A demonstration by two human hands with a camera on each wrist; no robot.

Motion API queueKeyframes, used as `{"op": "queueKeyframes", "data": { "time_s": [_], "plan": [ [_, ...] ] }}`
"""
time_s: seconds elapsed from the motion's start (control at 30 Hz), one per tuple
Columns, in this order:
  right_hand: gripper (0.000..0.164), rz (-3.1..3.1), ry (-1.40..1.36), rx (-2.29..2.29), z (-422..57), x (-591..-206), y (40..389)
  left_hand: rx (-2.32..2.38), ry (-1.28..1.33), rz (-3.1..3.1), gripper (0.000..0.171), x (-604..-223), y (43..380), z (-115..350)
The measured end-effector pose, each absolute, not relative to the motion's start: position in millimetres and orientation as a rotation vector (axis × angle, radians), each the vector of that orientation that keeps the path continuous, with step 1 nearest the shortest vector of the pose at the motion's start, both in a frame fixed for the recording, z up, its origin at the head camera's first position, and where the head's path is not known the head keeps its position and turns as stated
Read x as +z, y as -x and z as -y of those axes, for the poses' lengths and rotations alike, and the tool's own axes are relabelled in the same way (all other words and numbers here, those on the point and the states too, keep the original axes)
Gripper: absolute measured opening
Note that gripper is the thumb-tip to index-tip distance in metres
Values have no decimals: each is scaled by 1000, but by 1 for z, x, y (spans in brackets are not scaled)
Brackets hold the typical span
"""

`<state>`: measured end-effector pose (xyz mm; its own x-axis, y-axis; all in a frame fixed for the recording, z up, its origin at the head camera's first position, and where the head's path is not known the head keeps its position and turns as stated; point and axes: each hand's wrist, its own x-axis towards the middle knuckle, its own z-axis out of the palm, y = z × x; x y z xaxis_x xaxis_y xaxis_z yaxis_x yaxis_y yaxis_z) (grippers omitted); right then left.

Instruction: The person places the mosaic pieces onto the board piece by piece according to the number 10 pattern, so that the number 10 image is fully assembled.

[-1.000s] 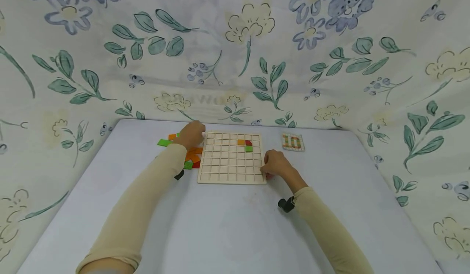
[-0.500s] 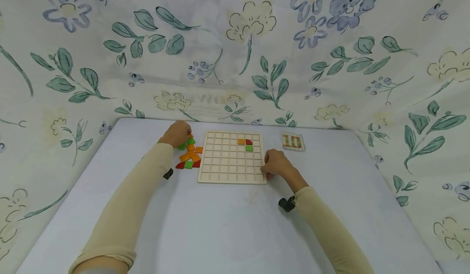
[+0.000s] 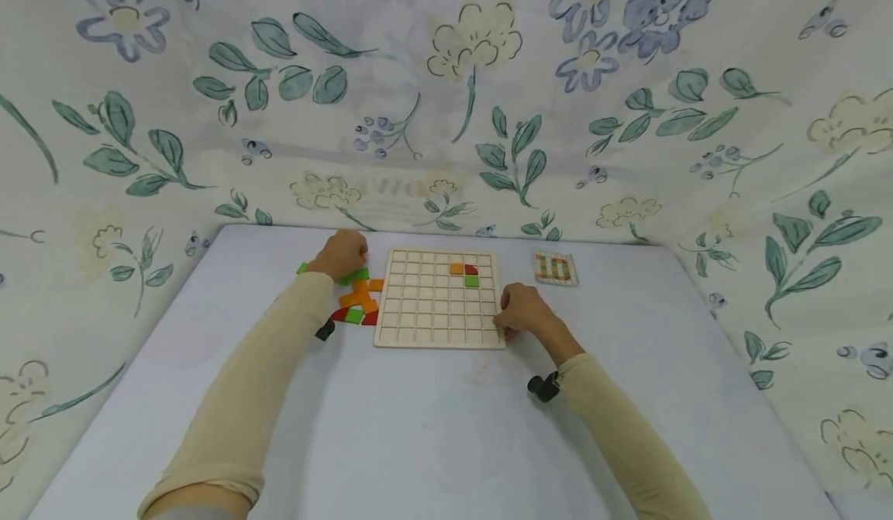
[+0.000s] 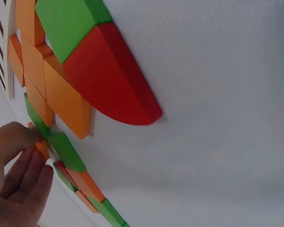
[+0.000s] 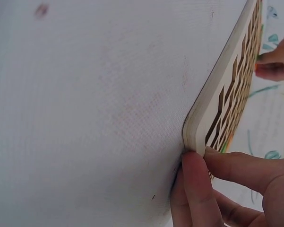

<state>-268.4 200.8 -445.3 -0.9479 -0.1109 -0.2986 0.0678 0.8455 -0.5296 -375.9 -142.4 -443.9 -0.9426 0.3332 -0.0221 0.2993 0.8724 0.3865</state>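
Over the last second the left hand [image 3: 339, 253] had moved left, from just beside the far-left corner of the wooden board [image 3: 439, 315] to the far part of the loose pieces [image 3: 360, 297]; the right hand [image 3: 525, 311] had kept its place.

The board lay flat on the white table [image 3: 446, 435], between the two hands, its face divided into a grid of square compartments. Three held something: an orange square [image 3: 456, 270] and, touching its right side, a red quarter-round [image 3: 470, 270] in the second row from the far edge, with a green square [image 3: 471, 281] just on the near side of the red one.

The left hand was nearly closed, thumb and fingertips parted only by an orange piece [image 4: 41, 149] pinched between them; the thumb covered much of it, so whether it was clear of the table could not be told. Green, orange and red pieces lay about those fingers. At the near end of the group a green piece [image 3: 354, 316] sat between two red ones.

The right hand pinched the board by its near-right corner, thumb on the upper face, fingers curled against the side. Beyond it, to the right of the board, lay a patterned card [image 3: 556, 269]. A floral cloth [image 3: 446, 117] hung behind the table.
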Motion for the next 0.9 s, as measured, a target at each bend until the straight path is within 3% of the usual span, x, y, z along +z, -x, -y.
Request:
{"op": "queueKeyframes", "data": {
  "time_s": [0.17,0.53,0.9],
  "plan": [
    [21,-2700,37,-786,-200,-445,267,626,-740,-2979,25,-442,372,128],
    [20,-2716,37,-768,-199,-445,267,615,-1089,-2871,27,-442,352,48],
    [22,-2692,31,-782,-201,-445,269,667,-1182,-2738,23,-447,327,-3]
  ]
}}
